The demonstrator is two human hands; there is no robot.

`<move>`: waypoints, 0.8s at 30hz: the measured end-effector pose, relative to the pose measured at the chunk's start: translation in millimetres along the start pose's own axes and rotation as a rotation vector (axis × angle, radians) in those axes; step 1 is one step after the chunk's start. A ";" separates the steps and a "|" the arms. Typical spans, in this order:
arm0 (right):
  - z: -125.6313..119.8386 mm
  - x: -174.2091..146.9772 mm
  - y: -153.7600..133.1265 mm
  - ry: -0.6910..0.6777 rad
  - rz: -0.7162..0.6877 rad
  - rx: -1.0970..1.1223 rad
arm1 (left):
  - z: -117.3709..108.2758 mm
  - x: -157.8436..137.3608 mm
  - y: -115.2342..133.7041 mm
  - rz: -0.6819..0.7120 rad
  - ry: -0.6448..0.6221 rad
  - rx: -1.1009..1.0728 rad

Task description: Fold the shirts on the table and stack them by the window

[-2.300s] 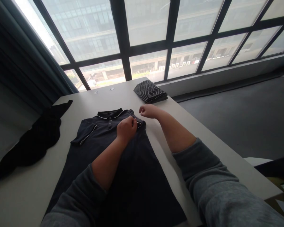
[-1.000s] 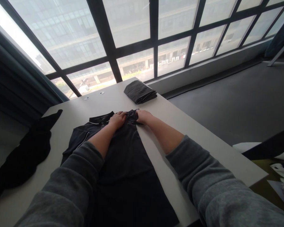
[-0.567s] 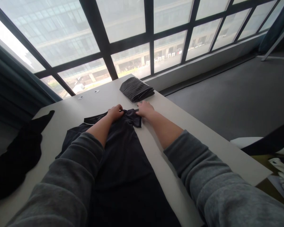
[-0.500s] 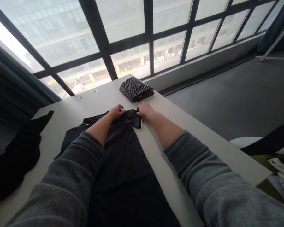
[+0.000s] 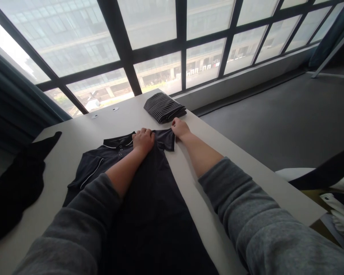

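A dark polo shirt [image 5: 151,198] with white-piped collar and sleeve edges lies front up, its lower part running toward me. My left hand [image 5: 143,140] rests palm down on the shirt beside the collar, fingers laid over the shoulder and slightly bent. At the right sleeve's outer edge, my right hand [image 5: 180,128] is closed in a pinch on the cloth. That sleeve is spread out to the right, while the left sleeve lies angled down over the side. Part of the shirt is hidden under my left forearm.
Beyond my hands, a folded striped garment [image 5: 164,108] sits on the white table [image 5: 218,160]. A black garment [image 5: 23,183] lies along the left side. Windows stand behind the table, a curtain [image 5: 20,91] at the left. More clothing [image 5: 338,210] is at the lower right.
My left hand has flattened onto the shoulder. My right hand has moved slightly right and up, drawing the bunched sleeve out flatter. The collar and buttons now show.
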State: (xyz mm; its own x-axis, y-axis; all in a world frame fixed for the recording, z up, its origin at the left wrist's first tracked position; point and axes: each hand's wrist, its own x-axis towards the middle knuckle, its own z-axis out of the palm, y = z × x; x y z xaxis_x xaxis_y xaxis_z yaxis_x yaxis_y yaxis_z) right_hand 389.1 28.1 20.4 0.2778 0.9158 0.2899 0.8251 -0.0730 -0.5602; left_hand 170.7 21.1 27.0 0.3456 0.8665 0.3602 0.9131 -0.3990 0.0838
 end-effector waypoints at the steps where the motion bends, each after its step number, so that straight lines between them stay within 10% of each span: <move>1: 0.2 1.0 0.9 -0.001 0.014 0.006 | -1.4 -14.6 7.0 0.023 -0.004 0.006; 6: -8.6 -1.9 -1.2 -0.031 0.087 0.266 | 2.4 -78.7 32.3 0.131 -0.130 -0.009; 12: -26.0 -14.5 -3.5 -0.391 0.022 0.437 | 6.5 -92.8 41.0 0.088 -0.263 0.000; 24: -38.7 -38.5 -81.4 -0.053 -0.406 0.066 | 2.0 -96.1 44.2 0.331 -0.341 -0.039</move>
State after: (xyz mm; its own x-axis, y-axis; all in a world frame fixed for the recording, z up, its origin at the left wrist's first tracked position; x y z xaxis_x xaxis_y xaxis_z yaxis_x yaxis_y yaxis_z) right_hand 330.3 -16.5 84.9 -0.0908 0.8845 0.4576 0.8289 0.3218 -0.4575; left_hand 178.3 -79.3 -5.7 0.6742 0.7370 0.0481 0.7351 -0.6759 0.0534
